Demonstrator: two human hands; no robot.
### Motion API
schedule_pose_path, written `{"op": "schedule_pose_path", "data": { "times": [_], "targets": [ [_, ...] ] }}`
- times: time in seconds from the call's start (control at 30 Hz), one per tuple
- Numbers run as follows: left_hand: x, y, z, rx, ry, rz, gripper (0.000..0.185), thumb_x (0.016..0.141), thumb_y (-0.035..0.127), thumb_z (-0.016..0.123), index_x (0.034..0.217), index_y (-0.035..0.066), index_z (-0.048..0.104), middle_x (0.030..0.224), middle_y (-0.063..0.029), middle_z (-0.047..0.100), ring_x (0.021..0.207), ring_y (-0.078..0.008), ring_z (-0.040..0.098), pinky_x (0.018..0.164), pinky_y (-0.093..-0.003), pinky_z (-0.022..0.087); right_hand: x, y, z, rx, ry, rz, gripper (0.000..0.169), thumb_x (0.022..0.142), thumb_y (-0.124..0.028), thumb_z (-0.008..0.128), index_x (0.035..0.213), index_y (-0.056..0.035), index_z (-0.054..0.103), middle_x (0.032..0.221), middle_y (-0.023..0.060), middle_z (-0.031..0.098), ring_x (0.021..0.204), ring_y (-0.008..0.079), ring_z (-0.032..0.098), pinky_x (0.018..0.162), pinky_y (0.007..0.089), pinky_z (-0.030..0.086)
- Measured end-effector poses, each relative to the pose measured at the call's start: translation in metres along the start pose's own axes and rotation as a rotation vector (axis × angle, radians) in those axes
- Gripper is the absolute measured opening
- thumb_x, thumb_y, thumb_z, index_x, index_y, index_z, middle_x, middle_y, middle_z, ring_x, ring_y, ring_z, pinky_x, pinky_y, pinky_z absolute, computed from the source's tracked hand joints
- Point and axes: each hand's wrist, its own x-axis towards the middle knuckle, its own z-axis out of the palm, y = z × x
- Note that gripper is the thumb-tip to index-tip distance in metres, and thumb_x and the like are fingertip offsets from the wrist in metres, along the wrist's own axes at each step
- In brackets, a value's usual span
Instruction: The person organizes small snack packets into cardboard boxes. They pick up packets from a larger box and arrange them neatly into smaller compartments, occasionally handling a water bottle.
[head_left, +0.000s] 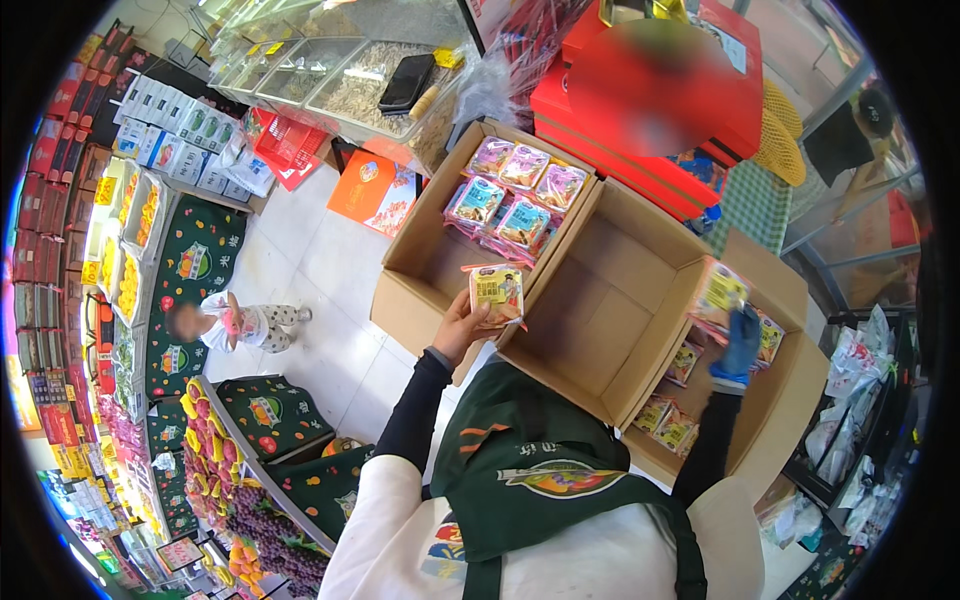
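Note:
My left hand (459, 328) is bare and holds a yellow-labelled snack packet (496, 295) over the near end of the left cardboard box (420, 229). Purple- and blue-labelled packets (517, 180) lie at that box's far end. In a blue glove, my right hand (737, 345) grips another yellow-labelled packet (716, 295) above the right cardboard box (776, 409), where several more such packets (667, 424) lie. Between these two boxes stands an open cardboard box (600, 300), whose bottom shows bare.
Red cartons (637, 97) are stacked beyond the boxes. At the upper left, a black phone (407, 82) lies on bins of dry goods. A child (244, 322) stands on the tiled floor at left, near fruit stands (247, 487). Plastic bags (851, 405) hang at right.

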Motion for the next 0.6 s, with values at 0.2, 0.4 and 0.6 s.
{"op": "schedule_pose_path", "data": {
  "times": [0.2,0.4,0.6],
  "targets": [
    [0.049,0.005,-0.044,-0.083,0.121,-0.176,0.035,0.091,0.023,0.043,0.123,0.007,0.039,0.102,-0.0085,0.058,0.087,-0.0214,0.061,0.072,-0.0386,0.052,-0.091,0.003,0.273,0.304,-0.444,0.102,0.032,0.085,-0.01,0.055,0.116,-0.0049,0.049,0.099,0.0017,0.053,0.089,0.0075,0.049,0.077,0.0232,0.043],
    [0.143,-0.009,-0.138,-0.011,0.255,-0.187,0.033,0.079,0.0,0.038,0.107,0.002,0.056,0.086,-0.0109,0.062,0.068,-0.0198,0.062,0.063,-0.0334,0.052,-0.12,0.1,0.405,-0.143,-0.447,0.343,0.03,0.079,-0.008,0.057,0.108,-0.0002,0.052,0.081,0.0084,0.061,0.072,0.013,0.056,0.067,0.0289,0.046],
    [0.233,-0.062,-0.24,0.964,0.495,-0.562,0.025,0.079,0.008,0.043,0.092,0.001,0.064,0.087,-0.0189,0.063,0.077,-0.0286,0.063,0.071,-0.0371,0.05,-0.117,0.126,0.46,-0.102,-0.401,0.481,0.026,0.079,-0.003,0.055,0.105,0.0004,0.054,0.089,0.0074,0.062,0.076,0.0125,0.057,0.07,0.0265,0.046]
  ]
}}
